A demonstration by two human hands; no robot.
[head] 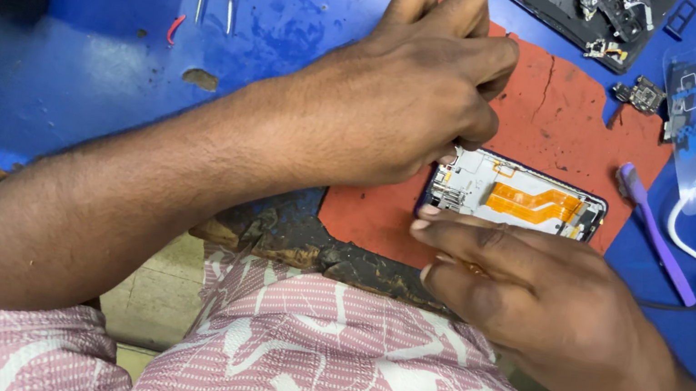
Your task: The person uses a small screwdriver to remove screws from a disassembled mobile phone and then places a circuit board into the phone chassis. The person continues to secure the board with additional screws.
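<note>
Opened phone (518,196), orange flex cable exposed, on red mat (554,107), left hand (410,85) fingers pinched at its end, right hand (528,282) fingers steadying its edge.

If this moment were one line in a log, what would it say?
left hand: fingers closed at opened phone's left end | right hand: flat along its near edge | phone: on red mat | nearby: purple brush

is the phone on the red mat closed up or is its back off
Back off. The phone lies flat on the red mat, its orange flex cable and inner frame exposed, between the left hand and right hand.
</note>
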